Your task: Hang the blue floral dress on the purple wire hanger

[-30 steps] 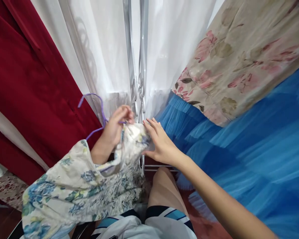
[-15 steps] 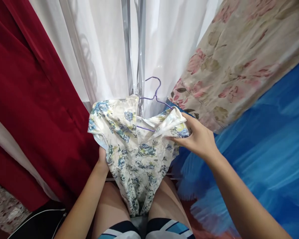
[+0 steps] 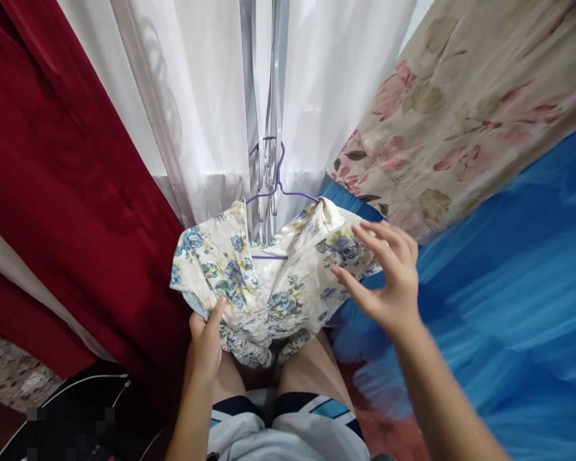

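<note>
A cream blouse (image 3: 283,307) with blue and yellow flowers hangs over my lap on a purple hanger (image 3: 279,186). The hanger's hook stands up above the neckline, in front of white cloth, and its lower bar shows inside the open neck. My left hand (image 3: 208,336) grips the blouse's side below the sleeve, thumb on the front and the other fingers mostly hidden behind the cloth. At the other shoulder my right hand (image 3: 384,275) has its thumb and fingers apart, close over the sleeve; I cannot tell whether a fingertip touches it.
Long red cloth (image 3: 77,192) hangs at the left and white cloth (image 3: 196,96) with grey ribbons (image 3: 262,77) straight ahead. To the right hang a beige flowered fabric (image 3: 461,115) and blue tulle (image 3: 499,307). A black bag (image 3: 77,416) lies at lower left.
My right hand has let go of the shoulder and opened. The collar there now lies flatter. My left thumb has come onto the front, and the blouse's lower part is gathered higher.
</note>
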The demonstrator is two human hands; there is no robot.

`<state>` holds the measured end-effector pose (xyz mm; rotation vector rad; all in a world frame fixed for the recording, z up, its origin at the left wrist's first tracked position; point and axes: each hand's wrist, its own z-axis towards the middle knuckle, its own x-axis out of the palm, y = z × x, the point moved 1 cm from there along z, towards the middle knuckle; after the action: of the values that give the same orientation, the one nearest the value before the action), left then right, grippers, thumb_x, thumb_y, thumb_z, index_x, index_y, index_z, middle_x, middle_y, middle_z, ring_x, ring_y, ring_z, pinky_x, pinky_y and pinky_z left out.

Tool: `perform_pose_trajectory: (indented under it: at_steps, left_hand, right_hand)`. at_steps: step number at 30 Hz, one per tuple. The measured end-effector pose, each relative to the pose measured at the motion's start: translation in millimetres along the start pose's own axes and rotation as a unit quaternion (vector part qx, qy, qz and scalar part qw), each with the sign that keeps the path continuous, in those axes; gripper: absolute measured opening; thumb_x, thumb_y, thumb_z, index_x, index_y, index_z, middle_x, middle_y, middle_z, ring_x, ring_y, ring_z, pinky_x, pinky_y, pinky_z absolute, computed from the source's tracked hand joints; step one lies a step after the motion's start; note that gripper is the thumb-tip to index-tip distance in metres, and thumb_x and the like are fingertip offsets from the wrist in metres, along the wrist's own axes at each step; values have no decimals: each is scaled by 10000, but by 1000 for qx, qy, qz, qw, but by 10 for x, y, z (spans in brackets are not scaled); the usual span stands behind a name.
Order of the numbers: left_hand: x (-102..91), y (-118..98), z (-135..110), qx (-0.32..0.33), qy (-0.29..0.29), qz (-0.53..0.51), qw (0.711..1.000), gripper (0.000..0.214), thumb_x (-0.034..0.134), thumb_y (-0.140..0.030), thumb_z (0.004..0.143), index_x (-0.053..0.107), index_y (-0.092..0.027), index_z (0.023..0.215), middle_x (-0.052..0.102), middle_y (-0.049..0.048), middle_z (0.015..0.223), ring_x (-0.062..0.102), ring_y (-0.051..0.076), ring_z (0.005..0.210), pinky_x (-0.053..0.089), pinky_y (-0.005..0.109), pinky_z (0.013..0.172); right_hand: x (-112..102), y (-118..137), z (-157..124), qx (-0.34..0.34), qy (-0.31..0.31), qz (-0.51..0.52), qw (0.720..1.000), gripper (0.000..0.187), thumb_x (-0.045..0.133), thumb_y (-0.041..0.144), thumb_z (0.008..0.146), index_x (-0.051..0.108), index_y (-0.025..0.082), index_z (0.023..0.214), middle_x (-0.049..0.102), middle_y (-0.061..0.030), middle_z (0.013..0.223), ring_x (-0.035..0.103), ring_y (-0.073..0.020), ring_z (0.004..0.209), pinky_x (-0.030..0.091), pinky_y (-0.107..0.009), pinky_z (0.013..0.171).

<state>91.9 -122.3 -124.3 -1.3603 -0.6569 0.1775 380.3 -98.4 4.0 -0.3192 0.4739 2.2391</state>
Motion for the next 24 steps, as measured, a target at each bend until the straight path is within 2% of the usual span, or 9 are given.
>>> perform_pose_trajectory:
  at_steps: [2,3,7,10,16,19,21,22,24]
  left_hand:
    - [-14,42,-15,2,-19,-3,1000,409,735,-394,823,663,-193,1172,683,106,1227,600,293,1223,459,434,1070]
    - [-23,48,-16,7,-21,-3,1000,407,735,-393,823,667,-190,1169,684,105,1227,595,293,1231,460,427,1068]
    - [-83,2,-26,33,9,40,999,419,723,-386,837,667,-182,1199,683,100,1238,588,284,1240,465,390,1058]
    - [-137,-39,-76,38,18,67,997,423,716,-392,840,666,-169,1196,689,100,1228,605,278,1215,475,374,1038]
    - [-173,-66,-180,25,39,119,992,370,732,-394,815,679,-186,1117,694,104,1187,603,298,1200,456,383,1051]
    - [-147,-80,-180,156,-34,120,980,510,771,-319,775,568,-210,1230,615,109,1267,573,284,1217,447,400,1055]
    - [-105,-47,-211,291,-115,133,940,664,816,-255,706,478,-231,1277,535,114,1313,554,273,1204,448,420,1043]
    - [-66,-6,-242,338,-119,155,921,677,825,-226,682,472,-240,1259,523,111,1294,554,270,1182,453,426,1030]
    - [57,123,-329,353,-13,218,910,542,788,-194,707,521,-260,1174,560,97,1194,577,273,1125,472,433,996]
  right_hand:
    - [221,178,-448,111,-98,111,983,278,685,306,844,648,226,1108,642,-90,1045,604,-280,1005,474,-452,901]
    - [360,277,-661,184,-87,170,964,146,624,295,892,646,221,1016,635,-64,924,617,-245,895,494,-399,811]
    - [890,668,-1162,361,165,327,858,189,575,365,933,628,190,980,645,-42,848,615,-201,797,473,-307,712]
    - [1078,856,-1129,369,211,379,822,260,549,408,946,591,185,818,564,5,696,530,-151,660,404,-267,630]
    - [1085,874,-997,419,180,462,760,313,561,402,932,526,204,693,434,41,561,371,-125,528,287,-267,531]
    - [994,766,-1123,472,134,493,718,327,608,363,895,505,208,626,425,34,538,361,-129,515,273,-278,522]
    - [924,703,-1228,497,120,495,703,328,634,349,872,503,207,608,409,36,529,337,-126,506,238,-279,510]
    - [891,683,-1271,503,123,497,696,328,642,351,866,503,205,607,405,37,526,322,-122,501,221,-278,505]
    - [830,670,-1318,506,138,500,689,333,654,361,862,504,201,611,405,40,525,304,-113,496,205,-277,504]
